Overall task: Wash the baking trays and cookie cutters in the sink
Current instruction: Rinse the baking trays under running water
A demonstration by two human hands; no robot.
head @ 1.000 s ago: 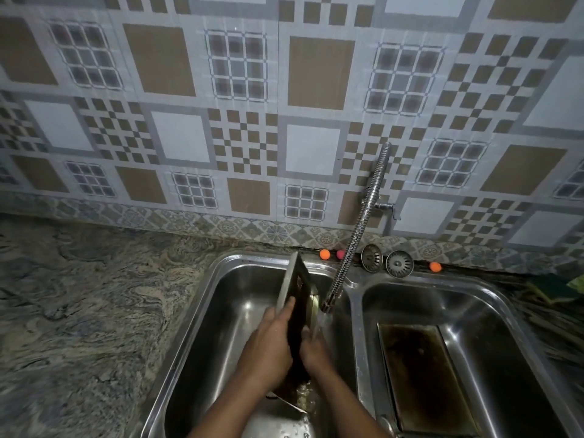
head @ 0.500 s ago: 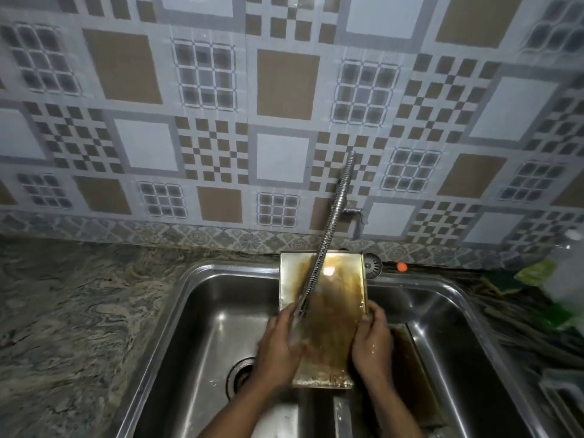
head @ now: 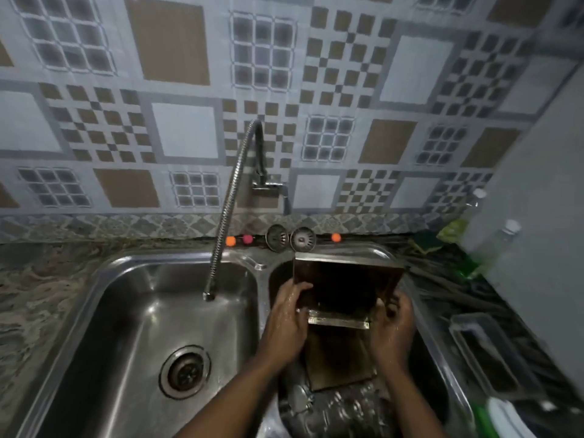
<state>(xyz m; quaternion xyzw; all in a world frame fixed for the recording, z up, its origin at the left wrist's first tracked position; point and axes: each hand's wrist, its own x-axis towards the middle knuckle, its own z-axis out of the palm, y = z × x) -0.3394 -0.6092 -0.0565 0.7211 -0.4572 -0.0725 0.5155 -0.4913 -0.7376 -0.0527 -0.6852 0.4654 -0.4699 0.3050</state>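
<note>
- Head view: the left hand (head: 286, 320) and the right hand (head: 392, 330) each grasp one side of a dark rectangular metal baking tray (head: 344, 286), held tilted above the right basin of the steel double sink (head: 151, 259).
- A second brownish flat tray (head: 338, 365) lies in that basin, under the first one.
- The flexible silver tap hose (head: 227, 210) hangs over the left basin.

Dim bluish light, soft overall blur, wide-angle bending at edges, right side smeared
</note>
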